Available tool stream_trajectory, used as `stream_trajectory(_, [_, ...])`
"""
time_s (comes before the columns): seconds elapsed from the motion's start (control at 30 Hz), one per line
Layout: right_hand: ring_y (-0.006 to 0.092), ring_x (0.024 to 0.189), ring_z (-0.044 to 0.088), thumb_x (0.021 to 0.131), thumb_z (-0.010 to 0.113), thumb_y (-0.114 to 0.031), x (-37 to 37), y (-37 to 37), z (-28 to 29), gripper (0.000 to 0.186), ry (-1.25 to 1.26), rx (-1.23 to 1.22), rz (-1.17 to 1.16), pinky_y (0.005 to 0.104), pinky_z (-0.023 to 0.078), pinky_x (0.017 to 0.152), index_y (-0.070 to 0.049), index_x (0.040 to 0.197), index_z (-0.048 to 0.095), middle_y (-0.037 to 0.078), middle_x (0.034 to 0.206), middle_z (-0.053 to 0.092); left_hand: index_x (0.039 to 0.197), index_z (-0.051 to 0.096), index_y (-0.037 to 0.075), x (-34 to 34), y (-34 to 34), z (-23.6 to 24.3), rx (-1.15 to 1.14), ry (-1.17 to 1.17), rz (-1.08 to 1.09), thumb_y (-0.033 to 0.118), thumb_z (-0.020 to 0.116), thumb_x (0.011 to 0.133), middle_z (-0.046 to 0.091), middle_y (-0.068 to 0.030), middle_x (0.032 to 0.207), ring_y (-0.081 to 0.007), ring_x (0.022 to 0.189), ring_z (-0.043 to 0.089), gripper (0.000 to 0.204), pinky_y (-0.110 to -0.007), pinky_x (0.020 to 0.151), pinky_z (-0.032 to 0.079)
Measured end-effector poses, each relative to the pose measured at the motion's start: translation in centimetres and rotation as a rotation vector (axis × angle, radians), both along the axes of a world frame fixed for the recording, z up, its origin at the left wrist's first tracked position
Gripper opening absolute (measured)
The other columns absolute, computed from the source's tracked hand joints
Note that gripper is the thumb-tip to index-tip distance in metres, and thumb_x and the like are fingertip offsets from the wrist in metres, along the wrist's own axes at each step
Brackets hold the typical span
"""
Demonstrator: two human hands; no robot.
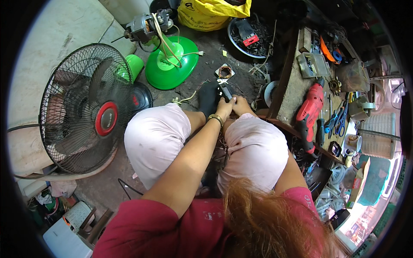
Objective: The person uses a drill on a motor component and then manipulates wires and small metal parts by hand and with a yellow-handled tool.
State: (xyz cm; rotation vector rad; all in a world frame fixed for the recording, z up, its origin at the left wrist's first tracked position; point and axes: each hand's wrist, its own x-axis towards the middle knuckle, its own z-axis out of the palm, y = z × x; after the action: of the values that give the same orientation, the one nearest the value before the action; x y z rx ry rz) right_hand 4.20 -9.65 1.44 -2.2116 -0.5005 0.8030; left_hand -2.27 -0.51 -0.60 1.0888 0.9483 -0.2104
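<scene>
Between my knees, my left hand (224, 108) is closed round a black-handled hand tool with a bright metal tip (225, 91); its exact kind is not clear. My right hand (241, 106) is closed against the same tool, its fingers pressed up beside the left hand and partly hidden. The tool's tip points away from me and reaches the near edge of a motor stator (225, 72). This is a ring of copper windings on a pale square plate, resting on the floor. A gold bracelet or watch (216, 120) is on my left wrist.
A standing fan grille (86, 107) is at left. Behind it stands a green fan base (172, 62) with a motor (148, 26). A basin (248, 38) of dark scraps lies beyond. On the right bench are a red drill (310, 114), scissors (341, 121) and a plastic box (313, 65).
</scene>
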Motion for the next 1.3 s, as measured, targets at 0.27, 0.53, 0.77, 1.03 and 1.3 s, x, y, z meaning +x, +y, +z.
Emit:
stream_trajectory(0.27, [0.0217, 0.086, 0.064, 0.076, 0.069, -0.031, 2.2, -2.8, 0.3, 0.053, 0.474, -0.177, 0.094, 0.0351, 0.049, 0.077, 0.005, 0.113, 0.061, 0.014, 0.097, 0.068, 0.123, 0.046, -0.013, 0.6, -1.4, 1.0, 0.07, -0.03, -0.063, 0.046, 0.067, 0.079, 0.056, -0.0307, 0.121, -0.0353, 0.11, 0.059, 0.076, -0.039, 0.093, 0.045])
stream_trajectory(0.53, [0.0283, 0.098, 0.063, 0.075, 0.07, -0.026, 1.4, -7.7, 4.7, 0.061, 0.192, -0.08, -0.152, 0.0336, 0.048, 0.087, -0.001, 0.128, 0.053, 0.021, 0.106, 0.066, 0.116, 0.057, 0.003, 0.2, -3.1, 2.4, -0.012, 0.049, 0.184, 0.039, 0.056, 0.088, 0.065, -0.0158, 0.105, -0.0277, 0.082, 0.064, 0.046, -0.036, 0.084, 0.05])
stream_trajectory(0.77, [0.0335, 0.106, 0.059, 0.082, 0.063, -0.022, -8.2, -15.1, 8.3, 0.057, 0.181, 0.256, -0.303, 0.039, 0.044, 0.092, -0.003, 0.134, 0.046, 0.022, 0.116, 0.06, 0.109, 0.062, 0.005, -2.1, 1.4, -2.5, 0.345, 0.075, 0.106, 0.017, 0.061, 0.081, 0.069, -0.0123, 0.091, -0.0235, 0.077, 0.068, 0.03, -0.035, 0.052, 0.056])
stream_trajectory(1.03, [0.0424, 0.123, 0.047, 0.09, 0.054, -0.025, -21.3, -25.1, 3.0, 0.058, -0.138, -0.411, -0.573, 0.0474, 0.037, 0.103, -0.011, 0.143, 0.035, 0.027, 0.133, 0.047, 0.108, 0.059, 0.01, 1.7, 4.4, 2.3, 0.417, 0.026, 0.057, 0.017, 0.059, 0.084, 0.061, -0.0057, 0.084, -0.0169, 0.067, 0.059, 0.025, -0.035, 0.049, 0.053])
stream_trajectory(1.3, [0.0397, 0.111, 0.05, 0.092, 0.05, -0.033, -25.1, -30.2, -6.8, 0.061, -0.262, -1.085, -0.387, 0.0639, 0.04, 0.089, -0.034, 0.147, 0.025, 0.018, 0.115, 0.049, 0.114, 0.062, 0.004, 5.6, 9.2, 7.4, 0.75, -0.059, -0.172, 0.024, 0.067, 0.079, 0.062, -0.0218, 0.116, -0.0358, 0.111, 0.058, 0.041, -0.041, 0.097, 0.045])
